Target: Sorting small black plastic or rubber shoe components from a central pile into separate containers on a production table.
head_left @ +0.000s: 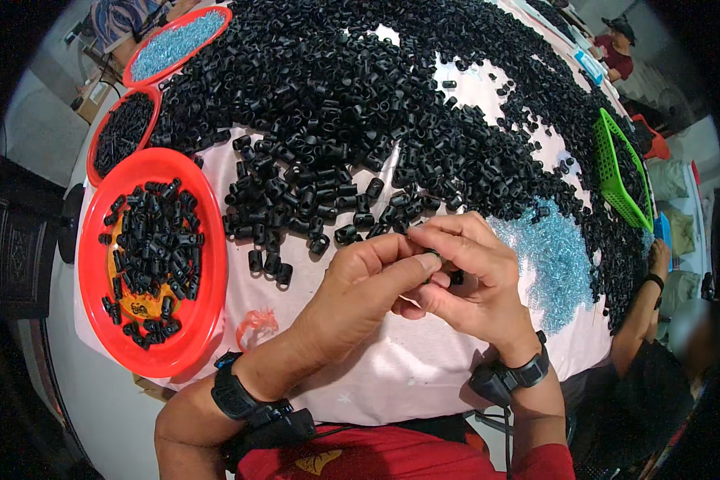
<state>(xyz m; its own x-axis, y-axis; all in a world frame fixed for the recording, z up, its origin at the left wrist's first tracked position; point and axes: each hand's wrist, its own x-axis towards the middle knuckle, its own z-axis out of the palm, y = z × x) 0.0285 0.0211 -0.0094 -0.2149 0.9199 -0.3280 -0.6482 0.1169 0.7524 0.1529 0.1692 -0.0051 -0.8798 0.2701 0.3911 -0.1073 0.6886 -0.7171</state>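
Note:
My left hand [348, 292] and my right hand [484, 284] meet above the near part of the table, fingertips together. Between them is a small black plastic piece [456, 278], mostly covered by the fingers; it resembles the short hollow cord-lock pieces around it. Both hands are closed in a pinch about it. Just beyond my fingers lie loose black cord-lock pieces [320, 212], short tubes with holes. A heap of small shiny, bluish springs [554, 264] lies close to the right of my right hand.
At left, a red tray [92, 308] holds several black pieces. Behind it stand a red tray of thin black parts [122, 134] and a red tray of springs [176, 48]. A large black heap [312, 72] covers the far table. A green basket [608, 172] and a co-worker's arm [640, 316] are at right.

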